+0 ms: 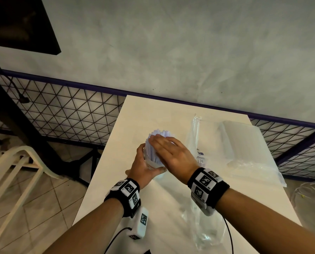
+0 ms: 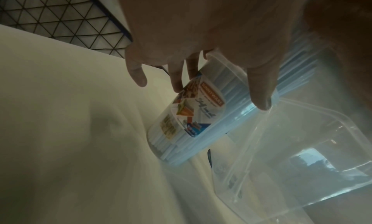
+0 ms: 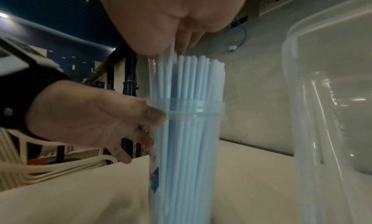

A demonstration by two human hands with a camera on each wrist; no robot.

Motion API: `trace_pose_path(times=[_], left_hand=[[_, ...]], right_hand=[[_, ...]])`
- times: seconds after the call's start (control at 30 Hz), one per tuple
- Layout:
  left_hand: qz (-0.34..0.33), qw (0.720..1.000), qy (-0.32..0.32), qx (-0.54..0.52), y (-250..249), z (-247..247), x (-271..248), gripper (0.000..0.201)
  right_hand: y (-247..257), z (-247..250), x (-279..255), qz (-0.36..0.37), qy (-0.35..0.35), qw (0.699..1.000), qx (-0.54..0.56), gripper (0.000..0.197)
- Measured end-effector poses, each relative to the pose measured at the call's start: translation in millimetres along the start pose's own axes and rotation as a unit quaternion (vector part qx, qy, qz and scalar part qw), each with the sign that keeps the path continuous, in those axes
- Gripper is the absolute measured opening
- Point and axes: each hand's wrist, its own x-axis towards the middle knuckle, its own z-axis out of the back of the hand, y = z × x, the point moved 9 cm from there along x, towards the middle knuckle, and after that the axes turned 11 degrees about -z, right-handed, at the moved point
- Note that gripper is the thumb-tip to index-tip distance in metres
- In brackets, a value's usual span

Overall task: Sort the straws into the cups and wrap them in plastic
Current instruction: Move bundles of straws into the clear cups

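Note:
A clear plastic cup (image 1: 154, 163) with a printed label (image 2: 193, 112) stands on the cream table (image 1: 153, 114), packed with pale blue straws (image 3: 189, 87) that rise above its rim. My left hand (image 1: 143, 165) grips the cup's side, thumb (image 2: 261, 90) on one side and fingers (image 2: 177, 77) on the other. My right hand (image 1: 169, 150) lies flat on the straw tops (image 1: 159, 133) with straight fingers, its palm (image 3: 171, 25) pressing down on them.
A tall clear plastic container (image 1: 197, 136) stands just right of the cup, close to my right wrist. Farther right lies a flat clear pack in a plastic bag (image 1: 244, 143). Crumpled clear plastic (image 1: 206, 230) lies at the near edge. A wire mesh fence (image 1: 70, 105) lines the wall.

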Motion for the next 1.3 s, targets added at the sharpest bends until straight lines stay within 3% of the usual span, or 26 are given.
trace_pose_path(times=[0.1, 0.27, 0.4, 0.47, 0.67, 0.93, 1.07, 1.13, 1.2, 1.3], left_hand=[[0.002, 1.000, -0.001, 0.004, -0.9, 1.6, -0.8, 0.097], [0.005, 1.000, 0.000, 0.005, 4.2, 1.6, 3.1, 0.094], [0.001, 1.000, 0.004, -0.004, 1.8, -4.5, 7.5, 0.113], [0.001, 1.000, 0.011, -0.008, 1.8, -8.4, 8.4, 0.121], [0.004, 1.000, 0.018, -0.013, 2.9, -8.1, 8.9, 0.105], [-0.003, 1.000, 0.011, -0.027, 3.4, -7.4, 9.7, 0.094], [-0.016, 0.999, 0.018, -0.034, -2.1, -7.9, 9.5, 0.097], [-0.023, 0.998, 0.026, -0.047, -4.7, -10.8, 9.0, 0.101], [-0.030, 0.998, 0.026, -0.045, -11.4, -11.7, 8.4, 0.097], [-0.070, 0.993, 0.037, -0.092, -19.2, -15.7, 9.7, 0.088]], right_hand=[[-9.6, 8.9, 1.5, -0.036, -0.005, 0.999, 0.013, 0.036], [-31.8, 16.5, -0.6, -0.180, 0.063, 0.972, 0.139, 0.050], [-34.5, 12.8, -1.7, -0.212, 0.105, 0.956, 0.171, 0.046], [-35.7, 12.7, 0.8, -0.212, 0.093, 0.958, 0.169, 0.038], [-48.3, 19.8, 13.6, -0.254, 0.055, 0.954, 0.149, 0.023], [-31.8, -0.6, 26.0, -0.194, 0.170, 0.960, 0.105, 0.021], [-36.5, 0.5, 20.5, -0.215, 0.224, 0.938, 0.153, 0.071], [-31.3, 6.2, 22.4, -0.211, 0.203, 0.947, 0.131, 0.078], [-17.8, 2.0, 28.3, -0.173, 0.180, 0.963, 0.104, 0.070], [-2.4, -14.9, 34.7, -0.112, 0.109, 0.986, 0.064, 0.032]])
